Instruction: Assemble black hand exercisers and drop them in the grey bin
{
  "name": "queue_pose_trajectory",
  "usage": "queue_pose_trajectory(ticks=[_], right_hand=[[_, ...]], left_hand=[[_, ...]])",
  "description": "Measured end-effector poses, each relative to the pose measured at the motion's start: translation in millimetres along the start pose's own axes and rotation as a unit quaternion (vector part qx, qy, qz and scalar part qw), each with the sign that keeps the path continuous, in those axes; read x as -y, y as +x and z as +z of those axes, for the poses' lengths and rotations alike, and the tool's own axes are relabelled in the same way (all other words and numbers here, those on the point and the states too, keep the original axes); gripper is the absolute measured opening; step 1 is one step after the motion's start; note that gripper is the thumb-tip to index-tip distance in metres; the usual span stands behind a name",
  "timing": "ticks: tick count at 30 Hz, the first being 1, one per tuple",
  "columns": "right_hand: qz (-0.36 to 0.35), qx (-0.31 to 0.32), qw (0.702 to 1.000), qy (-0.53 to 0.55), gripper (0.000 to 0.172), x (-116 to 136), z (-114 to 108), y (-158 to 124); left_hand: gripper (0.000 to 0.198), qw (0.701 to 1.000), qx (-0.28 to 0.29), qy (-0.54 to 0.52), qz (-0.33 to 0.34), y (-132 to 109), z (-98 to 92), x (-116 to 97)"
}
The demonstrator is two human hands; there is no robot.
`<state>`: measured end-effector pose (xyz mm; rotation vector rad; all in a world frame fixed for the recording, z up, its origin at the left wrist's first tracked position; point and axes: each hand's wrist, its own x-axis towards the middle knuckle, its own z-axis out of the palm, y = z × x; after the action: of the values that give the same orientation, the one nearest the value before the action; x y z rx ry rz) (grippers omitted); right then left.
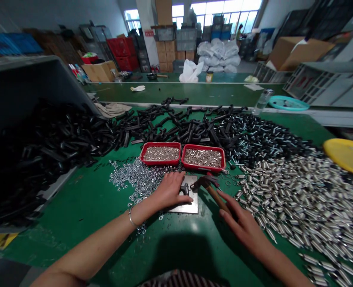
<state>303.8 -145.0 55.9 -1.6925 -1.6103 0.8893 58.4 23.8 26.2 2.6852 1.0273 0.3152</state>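
My left hand rests on a small metal plate, its thumb and fingers around a small black hooked part. The hand covers some of that part. In my right hand is a claw hammer, gripped by its wooden handle. The hammer's dark head is above the plate's right side, close to the black part; whether they touch I cannot tell. Loose small shiny nuts lie beside my left hand. Silver cylindrical pieces are heaped to the right of my right hand.
Two red trays of small metal pieces, one left and one right, stand beyond the plate. Black handle-like parts spread behind them and spill from a grey bin. Black pieces with screws and a yellow lid lie right.
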Motion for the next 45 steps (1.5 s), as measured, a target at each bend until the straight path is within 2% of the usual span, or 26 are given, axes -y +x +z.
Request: queue_pose_trajectory(ticks=[2,5,8,10,13,15,17,19,20,21,23,24,26,28,30,33,36,38,41,45], right_hand=[[-0.055,-0.01,0.998,-0.019,0.055,14.8,-2.6,4.3],[-0.102,0.003,0.994,-0.047,0.054,25.6,3.1,15.0],[-0.082,0.069,0.992,-0.064,0.053,19.1,13.2,26.8],[-0.052,0.085,0.994,-0.036,0.053,9.7,17.6,31.0],[0.032,0.056,0.997,0.05,0.058,-4.3,19.6,31.4],[0.068,0.017,0.996,0.05,0.06,-10.8,18.7,31.7],[0.029,-0.05,0.998,-0.032,0.056,-13.4,17.7,34.2],[-0.043,-0.112,0.986,-0.118,0.047,-10.9,18.8,38.6],[-0.064,-0.127,0.982,-0.127,0.042,-7.8,21.1,41.2],[-0.065,-0.125,0.985,-0.101,0.04,-3.5,25.1,43.9],[-0.011,-0.07,0.997,0.043,0.041,6.9,37.8,49.7],[0.026,-0.031,0.989,0.139,0.044,12.3,46.0,52.6],[0.076,0.021,0.949,0.305,0.046,21.2,63.8,57.9],[0.073,0.007,0.921,0.382,0.041,26.0,79.1,61.8],[0.048,-0.027,0.92,0.388,0.039,26.9,89.0,64.4],[0.027,-0.048,0.933,0.356,0.043,25.6,94.6,69.1],[0.025,-0.072,0.941,0.33,0.045,26.6,98.8,80.8],[0.025,-0.099,0.947,0.304,0.047,27.2,105.3,93.0],[0.016,-0.142,0.958,0.25,0.048,22.9,119.6,111.3],[0.004,-0.149,0.967,0.206,0.048,10.0,132.4,123.1]], left_hand=[[0.101,0.998,-0.014,-0.059,-0.024,-11.8,9.3,0.6],[0.102,0.991,-0.024,-0.122,-0.039,-20.6,19.2,1.0],[0.105,0.988,-0.021,-0.143,-0.047,-19.9,21.1,2.1],[0.105,0.987,-0.021,-0.151,-0.047,-18.6,21.5,3.6],[0.103,0.985,-0.038,-0.163,-0.042,-19.7,26.0,5.9],[0.099,0.984,-0.056,-0.165,-0.045,-22.7,30.3,5.4],[0.092,0.979,-0.078,-0.177,-0.056,-27.1,32.1,0.7],[0.08,0.968,-0.109,-0.21,-0.084,-32.8,29.7,-9.4],[0.075,0.959,-0.13,-0.229,-0.104,-36.0,27.3,-16.2],[0.07,0.95,-0.153,-0.245,-0.122,-39.3,24.4,-23.7],[0.065,0.935,-0.195,-0.261,-0.14,-46.2,19.9,-38.8],[0.065,0.933,-0.211,-0.261,-0.133,-49.5,18.8,-45.3],[0.068,0.938,-0.226,-0.247,-0.095,-56.0,19.5,-54.0],[0.07,0.948,-0.219,-0.226,-0.057,-62.6,21.8,-55.6],[0.068,0.955,-0.197,-0.216,-0.042,-69.3,22.2,-49.9],[0.061,0.957,-0.172,-0.225,-0.06,-74.7,14.0,-28.4],[0.05,0.948,-0.214,-0.215,-0.099,-67.3,-2.8,13.0],[0.042,0.936,-0.269,-0.188,-0.127,-58.9,-14.7,53.9],[0.038,0.918,-0.328,-0.094,-0.201,-58.2,-29.9,130.6],[0.047,0.882,-0.301,0.01,-0.361,-89.0,-47.7,229.0]])
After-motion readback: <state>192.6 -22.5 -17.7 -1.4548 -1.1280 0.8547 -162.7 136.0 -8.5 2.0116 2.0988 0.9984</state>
